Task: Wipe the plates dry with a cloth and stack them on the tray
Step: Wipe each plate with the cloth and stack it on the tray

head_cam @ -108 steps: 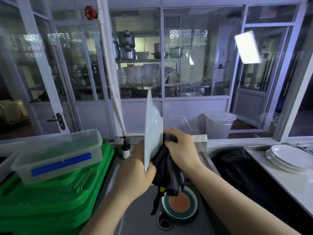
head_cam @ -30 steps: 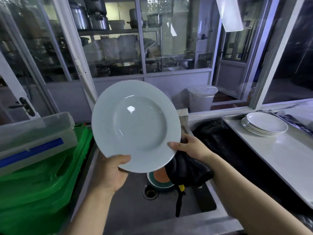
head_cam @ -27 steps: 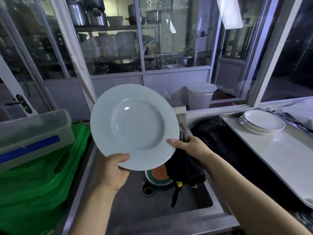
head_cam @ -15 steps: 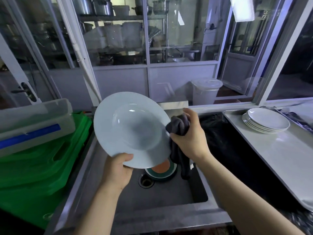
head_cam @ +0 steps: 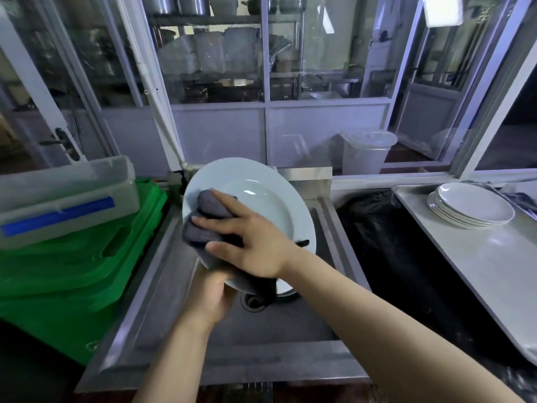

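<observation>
A pale plate was held tilted above the steel sink, its hollow face turned toward the camera. The left hand gripped its lower edge from beneath, the fingers curled under the rim and mostly hidden behind the plate. The right hand lay across the plate's left side, its fingers spread and pressing a bunched dark cloth against the face; the cloth bulged out past the fingertips and a tail of it hung down below the palm, over the plate's lower edge. Directly under the hands the sink drain showed, and beside it the edge of another dish lay on the sink floor, mostly covered by the plate. Left of the fingers sat green crates with a clear plastic box marked by a blue strip resting on top. Well to the right of the fingers, beyond a dark bag-lined opening, a metal tray carried a stack of white plates near its far end. Behind the sink ran glass partitions, with a lidded white bin showing through them.
</observation>
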Demonstrator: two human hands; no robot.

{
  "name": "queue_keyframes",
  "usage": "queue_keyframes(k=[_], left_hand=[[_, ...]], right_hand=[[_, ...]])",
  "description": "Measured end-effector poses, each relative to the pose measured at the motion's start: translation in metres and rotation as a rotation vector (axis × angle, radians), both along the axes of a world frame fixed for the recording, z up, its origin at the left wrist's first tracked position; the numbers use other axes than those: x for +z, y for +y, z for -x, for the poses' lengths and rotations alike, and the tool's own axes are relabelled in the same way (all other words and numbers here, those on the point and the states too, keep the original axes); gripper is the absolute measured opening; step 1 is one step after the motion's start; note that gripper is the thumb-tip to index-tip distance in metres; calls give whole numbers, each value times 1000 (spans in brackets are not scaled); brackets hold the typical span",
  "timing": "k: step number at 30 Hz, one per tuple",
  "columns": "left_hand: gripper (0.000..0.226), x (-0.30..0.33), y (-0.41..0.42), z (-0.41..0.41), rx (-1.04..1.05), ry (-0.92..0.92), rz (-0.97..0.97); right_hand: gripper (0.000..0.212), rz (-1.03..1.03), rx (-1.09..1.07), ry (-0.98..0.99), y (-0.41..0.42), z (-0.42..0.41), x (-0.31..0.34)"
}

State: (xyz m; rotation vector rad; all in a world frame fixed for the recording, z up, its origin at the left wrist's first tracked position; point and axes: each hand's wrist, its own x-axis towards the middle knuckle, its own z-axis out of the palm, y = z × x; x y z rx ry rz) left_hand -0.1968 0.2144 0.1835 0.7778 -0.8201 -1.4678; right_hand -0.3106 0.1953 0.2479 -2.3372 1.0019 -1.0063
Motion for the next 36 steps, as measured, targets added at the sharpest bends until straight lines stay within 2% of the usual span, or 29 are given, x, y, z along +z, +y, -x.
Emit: queue_keyframes(k=[1, 5, 8, 10, 12, 13, 14, 16, 18, 23, 27, 31, 34, 36], left_hand=[[64, -2, -1, 0, 0, 20, 10], [66, -13, 1, -1, -10, 61, -14], [71, -21, 2, 3, -19, 93, -43], [59, -29, 2, 4, 14, 83, -90], [38, -36, 0, 3, 114, -88, -107], [34, -39, -1, 3, 144, -195, -81], [35, -42, -2, 3, 139, -192, -68], [46, -47, -6, 4, 54, 6, -76], [53, -50, -8, 9, 36, 58, -121], [53, -58, 1, 25, -7, 59, -55], [38, -73, 11, 26, 81, -73, -133], [50, -80, 17, 26, 29, 117, -176], [51, -85, 13, 27, 28, 93, -233], [51, -87, 10, 29, 2, 70, -274]], right_hand=[[42, 22, 34, 52, 3, -1, -3], [54, 65, 24, 265, 9, 5, -11], [49, 73, -26, 405, 15, 18, -20], [45, 98, -69, 462, 19, 29, -31], [49, 97, -159, 520, 21, 42, -46], [50, 87, -210, 538, 22, 49, -54], [51, 78, -255, 547, 23, 57, -61], [51, 67, -322, 559, 23, 73, -75], [51, 50, -379, 546, 23, 89, -86], [52, -19, -579, 480, 29, 140, -121], [59, 29, -710, 493, 49, 188, -165], [62, -232, -628, 739, 68, 210, -225], [61, -415, -545, 742, 83, 211, -261], [55, -450, -491, 730, 86, 211, -271]])
